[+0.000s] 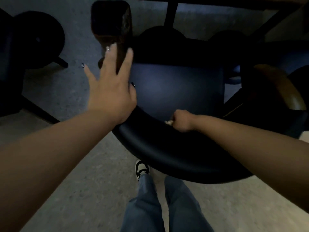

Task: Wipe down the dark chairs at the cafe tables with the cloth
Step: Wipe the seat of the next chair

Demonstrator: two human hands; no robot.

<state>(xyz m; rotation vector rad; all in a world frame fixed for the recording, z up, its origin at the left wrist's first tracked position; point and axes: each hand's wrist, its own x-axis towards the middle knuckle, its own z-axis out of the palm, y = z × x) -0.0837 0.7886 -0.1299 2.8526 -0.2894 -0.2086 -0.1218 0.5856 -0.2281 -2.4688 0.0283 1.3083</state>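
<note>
A dark navy chair (175, 87) with a curved padded backrest (167, 154) stands right below me, tucked toward a table. My left hand (110, 84) lies with spread fingers on the chair's left side, reaching over its brown wooden armrest (111, 25). My right hand (181, 120) is a fist on the inner edge of the backrest. It grips a small pale cloth (168, 122), of which only a bit shows by the knuckles.
The scene is dim. A dark table frame (172, 12) runs across the top. Another dark chair (36, 39) stands at the left, and a brown armrest (282, 86) shows at the right. My jeans and one shoe (141, 167) are on the grey floor behind the backrest.
</note>
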